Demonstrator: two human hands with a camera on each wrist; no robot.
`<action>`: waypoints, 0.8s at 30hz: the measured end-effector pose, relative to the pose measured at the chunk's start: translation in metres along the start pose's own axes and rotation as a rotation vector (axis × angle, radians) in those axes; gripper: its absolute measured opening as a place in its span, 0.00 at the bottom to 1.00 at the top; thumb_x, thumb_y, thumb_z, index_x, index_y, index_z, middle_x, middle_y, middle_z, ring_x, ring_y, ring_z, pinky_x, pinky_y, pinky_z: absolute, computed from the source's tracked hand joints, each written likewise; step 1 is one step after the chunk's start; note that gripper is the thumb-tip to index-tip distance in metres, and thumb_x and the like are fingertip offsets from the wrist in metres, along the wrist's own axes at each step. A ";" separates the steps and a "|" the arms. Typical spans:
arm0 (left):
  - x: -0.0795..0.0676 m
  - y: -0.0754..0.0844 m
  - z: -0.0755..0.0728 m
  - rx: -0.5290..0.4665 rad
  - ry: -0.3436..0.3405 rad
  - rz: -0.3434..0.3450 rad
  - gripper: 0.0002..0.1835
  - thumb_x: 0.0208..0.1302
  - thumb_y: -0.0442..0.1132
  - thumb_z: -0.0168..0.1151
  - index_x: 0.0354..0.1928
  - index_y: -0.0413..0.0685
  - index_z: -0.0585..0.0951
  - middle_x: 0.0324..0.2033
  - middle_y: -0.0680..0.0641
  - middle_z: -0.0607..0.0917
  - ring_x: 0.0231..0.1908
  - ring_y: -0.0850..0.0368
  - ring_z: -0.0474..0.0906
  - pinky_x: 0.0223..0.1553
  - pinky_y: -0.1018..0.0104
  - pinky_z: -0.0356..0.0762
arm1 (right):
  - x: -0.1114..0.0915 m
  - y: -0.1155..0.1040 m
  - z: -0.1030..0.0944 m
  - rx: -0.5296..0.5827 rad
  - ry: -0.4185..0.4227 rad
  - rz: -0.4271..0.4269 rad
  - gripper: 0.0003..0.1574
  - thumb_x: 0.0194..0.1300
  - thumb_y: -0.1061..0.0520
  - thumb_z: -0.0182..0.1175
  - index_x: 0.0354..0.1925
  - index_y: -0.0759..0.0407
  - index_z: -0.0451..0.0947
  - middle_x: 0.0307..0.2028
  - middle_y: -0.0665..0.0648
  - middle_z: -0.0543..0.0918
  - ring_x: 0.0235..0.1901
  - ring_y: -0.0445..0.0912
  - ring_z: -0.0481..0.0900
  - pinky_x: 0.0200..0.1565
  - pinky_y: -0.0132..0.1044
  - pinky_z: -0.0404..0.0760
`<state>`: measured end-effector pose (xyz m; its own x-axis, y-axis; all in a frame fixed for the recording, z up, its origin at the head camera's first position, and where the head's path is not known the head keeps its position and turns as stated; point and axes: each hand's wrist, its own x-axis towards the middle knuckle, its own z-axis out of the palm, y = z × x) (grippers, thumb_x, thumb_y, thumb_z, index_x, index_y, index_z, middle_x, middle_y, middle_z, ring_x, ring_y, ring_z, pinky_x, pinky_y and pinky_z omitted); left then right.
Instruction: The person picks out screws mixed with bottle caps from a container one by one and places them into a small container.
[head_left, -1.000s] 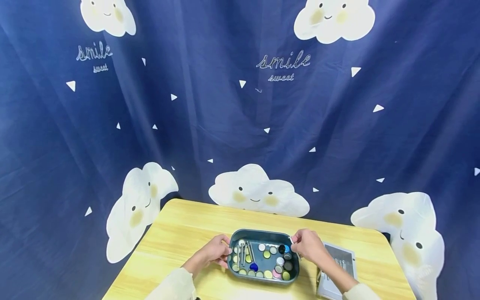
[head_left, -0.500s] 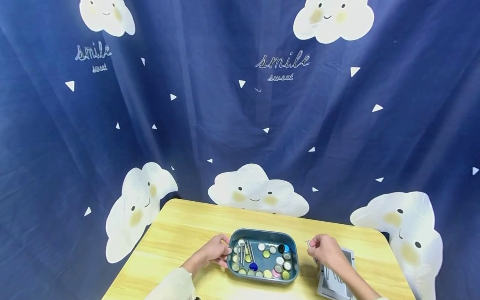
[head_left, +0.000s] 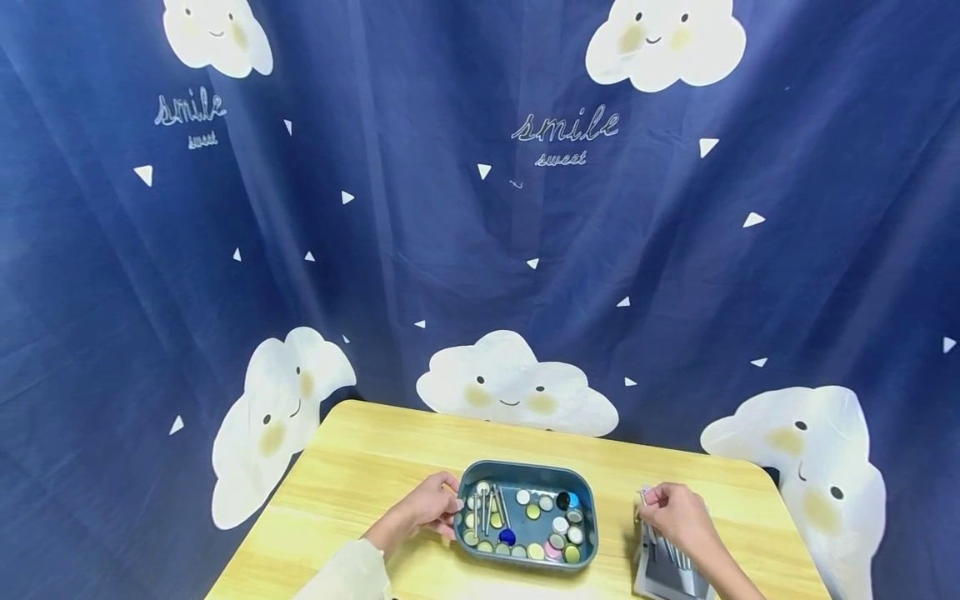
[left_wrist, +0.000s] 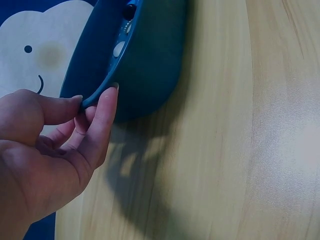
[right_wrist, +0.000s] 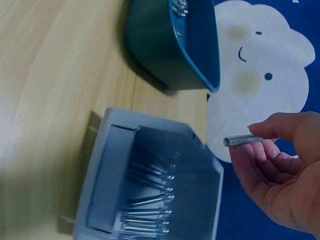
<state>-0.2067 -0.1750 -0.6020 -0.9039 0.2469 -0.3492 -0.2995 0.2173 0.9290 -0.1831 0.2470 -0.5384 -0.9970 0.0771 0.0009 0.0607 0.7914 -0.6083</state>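
A dark teal basin (head_left: 536, 477) holds several round discs in different colours and several slim metal bolts (head_left: 502, 505) at its left side. My left hand (head_left: 431, 502) pinches the basin's left rim between thumb and fingers, as the left wrist view shows the basin (left_wrist: 150, 80) close up. To the right, my right hand (head_left: 681, 515) pinches a metal bolt (right_wrist: 241, 140), its threaded end sticking out past the fingertips. Below that hand stands a grey box (right_wrist: 105, 170) in which several similar bolts (right_wrist: 147, 212) lie side by side; the hand partly hides the box in the head view.
Both containers stand on a light wooden table (head_left: 390, 442), the grey box right of the basin with a gap between them. Behind the table hangs a blue curtain (head_left: 450, 250) printed with white clouds and triangles.
My right hand has moved right with the bolt, from the basin's right rim to over the grey box. The left hand has stayed on the rim.
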 end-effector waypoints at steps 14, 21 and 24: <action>0.001 -0.003 -0.001 -0.003 0.000 -0.004 0.18 0.68 0.26 0.58 0.57 0.31 0.68 0.27 0.47 0.76 0.22 0.60 0.73 0.24 0.63 0.93 | -0.001 0.037 0.012 0.014 0.002 0.156 0.03 0.55 0.62 0.63 0.26 0.62 0.79 0.19 0.50 0.79 0.20 0.42 0.76 0.21 0.31 0.72; 0.000 -0.002 0.000 -0.002 0.001 -0.014 0.19 0.68 0.26 0.57 0.58 0.30 0.68 0.27 0.47 0.76 0.21 0.60 0.73 0.24 0.64 0.93 | 0.000 0.047 0.024 -0.045 -0.015 0.179 0.10 0.57 0.65 0.63 0.20 0.61 0.78 0.14 0.49 0.77 0.15 0.41 0.75 0.16 0.30 0.73; -0.001 0.001 0.000 -0.002 0.001 -0.017 0.19 0.68 0.27 0.57 0.58 0.30 0.68 0.27 0.47 0.76 0.21 0.60 0.73 0.24 0.64 0.93 | 0.002 0.049 0.029 -0.085 -0.029 0.173 0.15 0.57 0.66 0.60 0.16 0.58 0.74 0.13 0.50 0.75 0.15 0.42 0.74 0.16 0.31 0.72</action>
<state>-0.2058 -0.1751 -0.6011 -0.8990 0.2422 -0.3650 -0.3157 0.2194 0.9231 -0.1835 0.2690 -0.5912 -0.9722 0.2003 -0.1213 0.2341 0.8162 -0.5282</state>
